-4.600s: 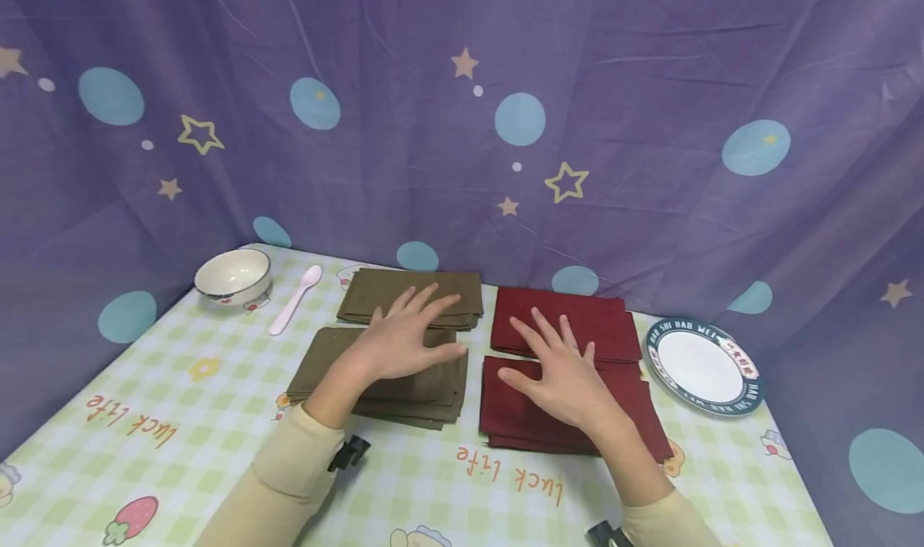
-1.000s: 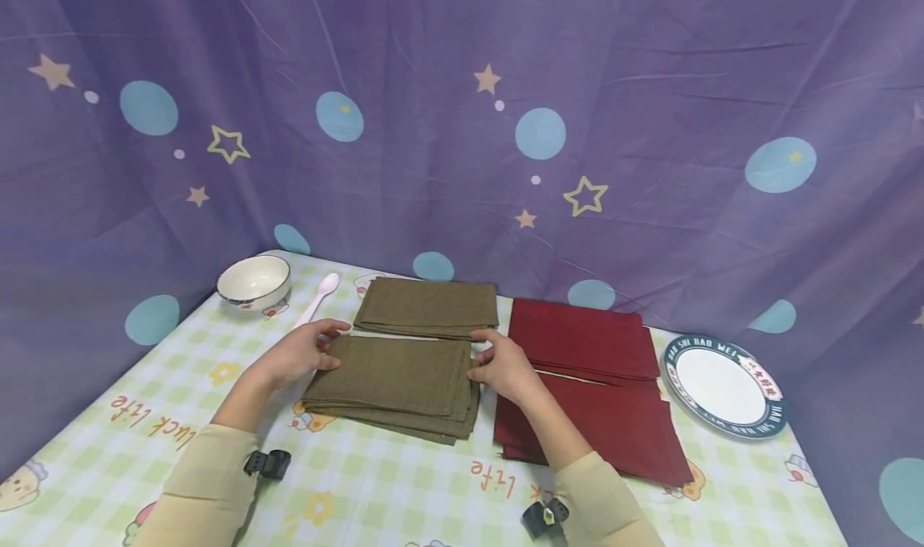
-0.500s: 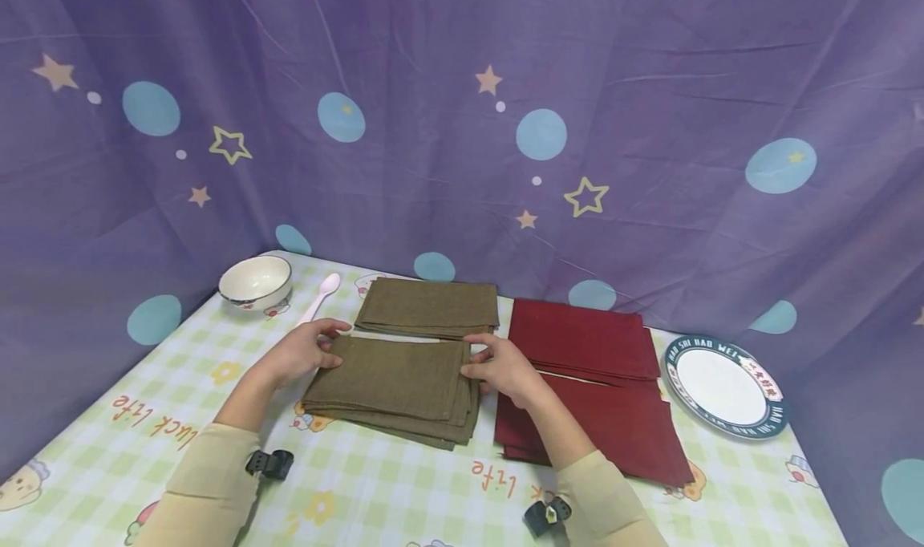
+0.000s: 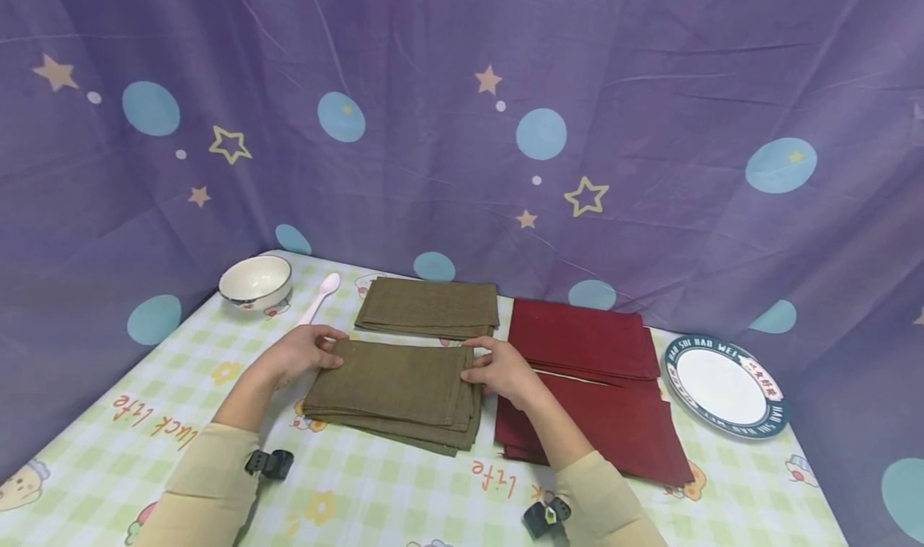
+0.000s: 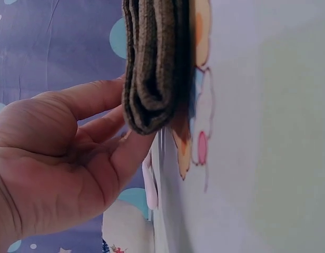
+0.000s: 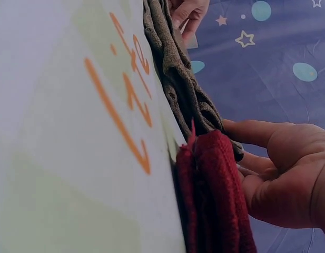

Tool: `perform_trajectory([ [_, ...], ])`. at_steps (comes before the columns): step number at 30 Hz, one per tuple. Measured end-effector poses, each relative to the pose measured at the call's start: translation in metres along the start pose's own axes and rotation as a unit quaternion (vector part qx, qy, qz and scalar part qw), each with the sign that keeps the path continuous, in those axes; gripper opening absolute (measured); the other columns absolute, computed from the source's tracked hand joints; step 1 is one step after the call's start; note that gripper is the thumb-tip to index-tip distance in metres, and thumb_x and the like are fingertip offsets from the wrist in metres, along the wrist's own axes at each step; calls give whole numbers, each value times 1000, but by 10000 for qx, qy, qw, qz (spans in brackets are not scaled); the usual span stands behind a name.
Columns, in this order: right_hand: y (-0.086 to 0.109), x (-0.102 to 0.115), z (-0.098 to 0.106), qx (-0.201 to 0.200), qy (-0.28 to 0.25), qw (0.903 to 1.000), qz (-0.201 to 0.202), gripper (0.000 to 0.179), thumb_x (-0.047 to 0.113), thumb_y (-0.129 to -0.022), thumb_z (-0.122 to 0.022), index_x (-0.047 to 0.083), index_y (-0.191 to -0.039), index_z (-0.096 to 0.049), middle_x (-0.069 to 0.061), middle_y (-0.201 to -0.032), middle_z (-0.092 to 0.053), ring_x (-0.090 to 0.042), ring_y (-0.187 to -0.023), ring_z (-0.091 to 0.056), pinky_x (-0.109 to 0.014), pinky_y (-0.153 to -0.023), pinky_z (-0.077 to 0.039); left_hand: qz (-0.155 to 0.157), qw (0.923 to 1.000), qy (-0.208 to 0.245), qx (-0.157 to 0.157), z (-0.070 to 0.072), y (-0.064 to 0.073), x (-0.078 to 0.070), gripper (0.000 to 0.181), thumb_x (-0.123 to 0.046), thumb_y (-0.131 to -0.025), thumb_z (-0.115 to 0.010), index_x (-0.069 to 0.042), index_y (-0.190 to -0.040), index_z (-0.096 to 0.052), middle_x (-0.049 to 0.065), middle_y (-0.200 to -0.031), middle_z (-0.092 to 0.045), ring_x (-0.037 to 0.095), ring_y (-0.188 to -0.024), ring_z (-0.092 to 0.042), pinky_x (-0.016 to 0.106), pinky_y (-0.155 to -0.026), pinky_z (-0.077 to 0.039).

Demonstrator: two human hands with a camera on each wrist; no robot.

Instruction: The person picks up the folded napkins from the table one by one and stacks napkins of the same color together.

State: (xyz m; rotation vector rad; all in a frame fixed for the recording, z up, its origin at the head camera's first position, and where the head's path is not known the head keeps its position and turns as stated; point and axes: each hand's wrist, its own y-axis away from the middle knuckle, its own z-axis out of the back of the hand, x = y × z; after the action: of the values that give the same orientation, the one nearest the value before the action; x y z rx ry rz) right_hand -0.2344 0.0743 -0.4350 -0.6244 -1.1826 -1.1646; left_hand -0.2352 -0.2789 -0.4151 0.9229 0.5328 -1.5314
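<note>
A folded olive-brown cloth (image 4: 393,380) lies in the near stack on the table, its layers slightly askew. My left hand (image 4: 301,353) grips its far left corner, thumb on top and fingers at the edge; the left wrist view shows the folded layers (image 5: 149,68) between them. At the far right corner, my right hand (image 4: 503,370) pinches the cloth, thumb on top. Some of its fingertips are hidden behind the fabric. In the right wrist view, a red folded cloth (image 6: 217,190) stands in front of part of that hand.
Another olive-brown stack (image 4: 429,305) lies behind. Two red stacks sit to the right, one far (image 4: 581,338) and one near (image 4: 599,423). A plate (image 4: 722,386) is at far right; a bowl (image 4: 255,284) and pink spoon (image 4: 322,294) at far left. A curtain (image 4: 447,194) hangs behind.
Earlier, both hands hovered spread over the stacks; they then came to the near olive-brown stack's sides. Since then the stack has slid slightly toward me, widening the gap behind it.
</note>
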Motion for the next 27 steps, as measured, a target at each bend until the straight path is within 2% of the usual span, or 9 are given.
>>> perform_trajectory([
  [5,2,1,0,19,-105,9999,-26,55,1,-89,-75,7,-141,-58,-19,-114,-65,-18,-72,-58,-30,-55,-52,218,9968,739,215,-1,-1,3,51,4,-88,-72,14,-134,-52,9,-95,-64,14,-80,-62,31,-68,-56],
  [8,3,1,0,29,-129,9999,-25,54,0,-89,-75,7,-141,-58,-17,-110,-66,-16,-68,-56,-28,-52,-49,297,9938,1015,343,-2,0,5,51,3,-91,-69,15,-137,-48,9,-93,-67,13,-77,-64,32,-65,-57],
  [12,2,1,0,42,-134,9999,16,51,2,-91,-74,7,-140,-59,-13,-103,-70,-15,-66,-55,-28,-51,-49,303,9944,971,275,-2,1,5,50,1,-92,-69,13,-137,-49,6,-88,-68,13,-74,-63,31,-63,-56],
  [18,2,-1,2,-93,-237,9997,48,47,5,-92,-74,8,-137,-62,-11,-100,-72,-16,-70,-59,-31,-54,-53,205,9953,906,258,-1,0,1,51,1,-93,-68,11,-138,-50,1,-80,-60,12,-71,-60,31,-63,-56],
  [27,1,0,3,-160,-406,9990,-7,46,4,-92,-74,9,-136,-64,-13,-103,-73,-18,-81,-66,-35,-59,-57,260,9937,1087,127,-2,1,0,50,1,-95,-65,10,-141,-48,6,-89,-63,13,-73,-63,33,-64,-58],
])
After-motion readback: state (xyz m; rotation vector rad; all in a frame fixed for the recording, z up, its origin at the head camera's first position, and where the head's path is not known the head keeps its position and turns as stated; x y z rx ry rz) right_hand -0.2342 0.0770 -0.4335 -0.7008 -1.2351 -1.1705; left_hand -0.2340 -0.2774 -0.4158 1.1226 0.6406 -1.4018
